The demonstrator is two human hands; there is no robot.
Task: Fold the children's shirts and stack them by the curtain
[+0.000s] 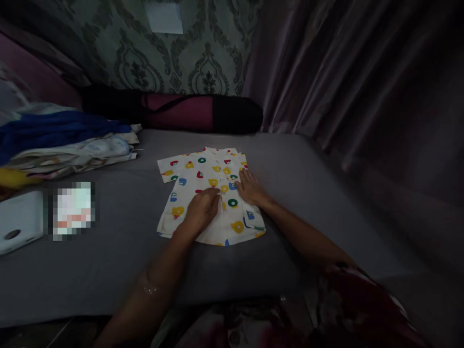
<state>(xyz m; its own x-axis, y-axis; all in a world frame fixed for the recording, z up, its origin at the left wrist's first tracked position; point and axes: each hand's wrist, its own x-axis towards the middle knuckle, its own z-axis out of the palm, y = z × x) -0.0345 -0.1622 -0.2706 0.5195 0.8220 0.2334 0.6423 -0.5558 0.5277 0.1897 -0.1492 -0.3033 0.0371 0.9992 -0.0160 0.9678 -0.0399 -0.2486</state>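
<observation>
A small white short-sleeved shirt (188, 193) with a print of coloured letters lies front up on the grey bed. Its left sleeve is spread out, while the right edge looks turned in over the front. My left hand (203, 208) rests on the middle of the shirt by the button placket, its fingers bent and close together on the cloth. At the right edge, my right hand (251, 187) lies with fingers stretched out flat on the fabric. What is under the left palm is hidden.
A pile of clothes (65, 130) lies at the left, near a white object with a dark oval opening (25, 217) and a blurred-out item (74, 208). A long black and maroon bag (177, 111) lies along the wall. Curtains (308, 63) hang at the right.
</observation>
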